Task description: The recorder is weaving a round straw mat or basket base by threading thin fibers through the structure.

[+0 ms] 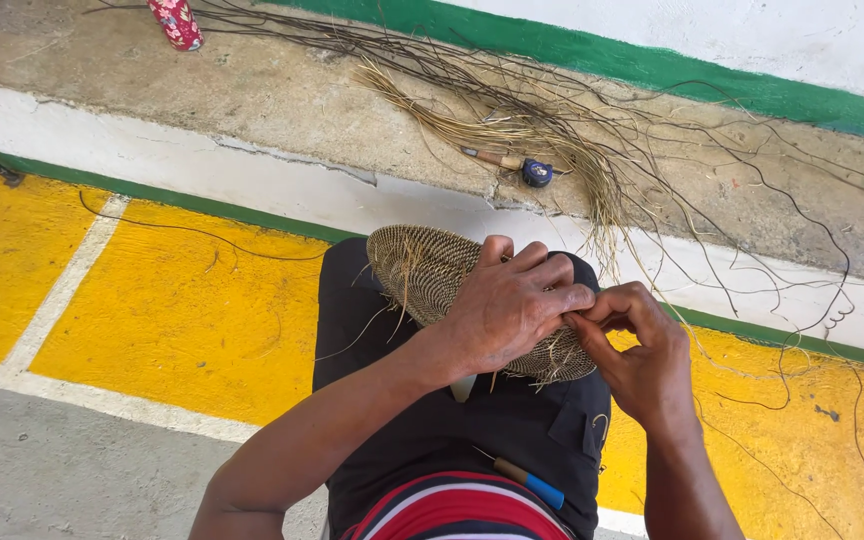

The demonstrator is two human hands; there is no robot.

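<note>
Weaving at the rim of a small coiled basket held on the lap.

Left hand (pixel 508 305) spread over the woven basket (pixel 422 265), fingers curled down and gripping it against the thigh; right hand (pixel 642 350) just beside, thumb and forefinger pinched on a thin fibre strand (pixel 556 352) at the basket's near edge, touching the left fingertips. Judged mid-stitch: next calls for drawing the strand snug and threading it through the coil without loosening the grip. Beyond the hands, on the concrete ledge (pixel 282 100), a loose bundle of straw and dark fibres (pixel 542 125) and a wooden-handled tool (pixel 512 163); far up left, a floral cloth object (pixel 176 22), cut off. Below the hands, a blue-tipped tool (pixel 530 484) in a pocket. Exact stitch point hidden under the fingers; basket's right half covered.
</note>
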